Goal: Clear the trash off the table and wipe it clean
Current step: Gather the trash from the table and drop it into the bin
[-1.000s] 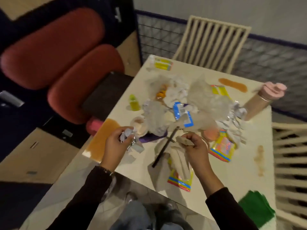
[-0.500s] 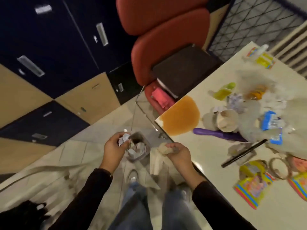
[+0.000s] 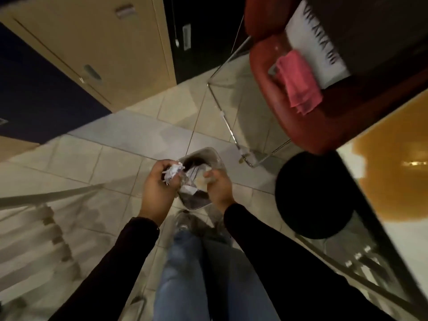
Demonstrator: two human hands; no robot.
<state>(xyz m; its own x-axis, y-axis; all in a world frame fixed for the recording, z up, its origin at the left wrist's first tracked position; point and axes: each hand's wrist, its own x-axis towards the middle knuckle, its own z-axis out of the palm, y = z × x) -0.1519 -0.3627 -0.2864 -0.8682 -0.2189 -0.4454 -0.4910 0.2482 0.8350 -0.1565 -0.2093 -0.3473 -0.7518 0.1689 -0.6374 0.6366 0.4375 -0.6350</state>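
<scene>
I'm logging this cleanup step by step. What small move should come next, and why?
Probably open both hands and drop the trash: the left hand grips crumpled white paper, the right hand holds a beige wad, and both are over the bin on the floor.

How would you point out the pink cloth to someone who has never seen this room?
Look to the red chair at the upper right. On its seat lies a rumpled pink cloth, beside a white sheet with dark marks. It is the only pink thing there, paler than the glossy seat.
</scene>
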